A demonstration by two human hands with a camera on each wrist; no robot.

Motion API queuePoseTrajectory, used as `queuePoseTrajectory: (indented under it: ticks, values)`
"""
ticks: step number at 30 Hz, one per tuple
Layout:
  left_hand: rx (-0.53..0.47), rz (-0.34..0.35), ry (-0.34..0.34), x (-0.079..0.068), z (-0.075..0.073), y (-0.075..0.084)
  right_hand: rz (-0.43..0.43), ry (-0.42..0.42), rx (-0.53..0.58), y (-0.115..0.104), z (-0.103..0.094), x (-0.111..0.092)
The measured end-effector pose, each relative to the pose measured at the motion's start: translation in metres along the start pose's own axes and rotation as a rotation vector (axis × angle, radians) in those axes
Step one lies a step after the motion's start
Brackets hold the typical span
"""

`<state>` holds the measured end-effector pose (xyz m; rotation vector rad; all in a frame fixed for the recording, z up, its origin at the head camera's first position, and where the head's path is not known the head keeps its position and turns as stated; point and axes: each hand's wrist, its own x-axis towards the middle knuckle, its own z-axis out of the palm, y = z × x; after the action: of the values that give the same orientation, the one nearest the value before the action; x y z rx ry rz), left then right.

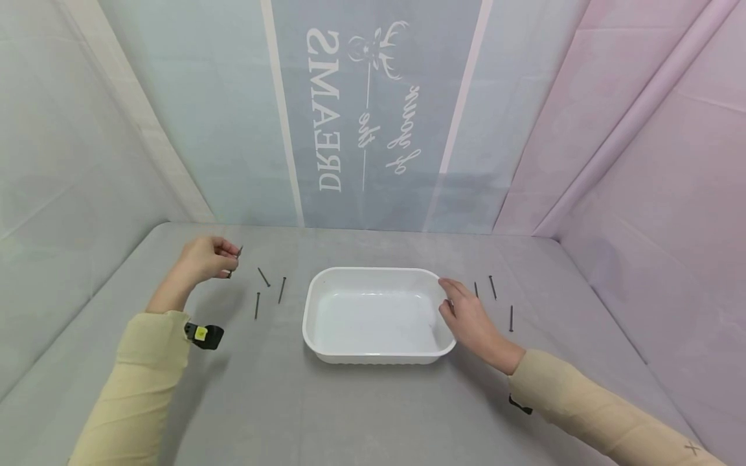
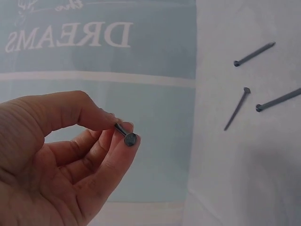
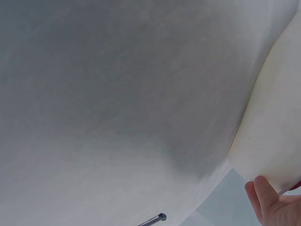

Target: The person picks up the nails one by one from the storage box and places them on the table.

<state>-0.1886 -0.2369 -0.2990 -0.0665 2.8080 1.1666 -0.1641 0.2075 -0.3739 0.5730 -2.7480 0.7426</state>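
My left hand (image 1: 208, 259) is raised at the left and pinches a dark nail (image 2: 130, 139) between thumb and fingertips, its flat round head towards the left wrist camera. To the right of that hand, three loose nails (image 1: 282, 290) lie on the grey surface. A white rectangular dish (image 1: 379, 355) stands in the middle, with nothing seen inside. My right hand (image 1: 471, 321) grips its right rim; in the right wrist view, fingers (image 3: 265, 190) press the outer wall of the dish (image 3: 273, 136) and the thumb is mostly hidden behind the rim.
Three more nails (image 1: 511, 318) lie right of the dish, one partly hidden by my right hand. A grey cloth (image 1: 350, 414) covers the table. Behind it hangs a blue-grey curtain (image 1: 373, 213) with mirrored lettering, and pale fabric walls (image 1: 658, 194) close both sides.
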Motion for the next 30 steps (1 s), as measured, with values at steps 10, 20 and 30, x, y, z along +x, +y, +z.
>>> queuePoseTrajectory:
  ticks: [10, 20, 30]
  values:
    - [0.003, -0.064, -0.078, 0.006, 0.007, -0.017, 0.011, -0.004, -0.005, 0.001, 0.001, 0.000]
    - [0.000, -0.137, -0.143, 0.014, 0.015, -0.029, 0.014, -0.005, 0.006, 0.001, 0.001, 0.000]
    - [-0.003, -0.196, -0.176, 0.017, 0.025, -0.038, 0.017, -0.012, 0.006, 0.001, 0.001, 0.001]
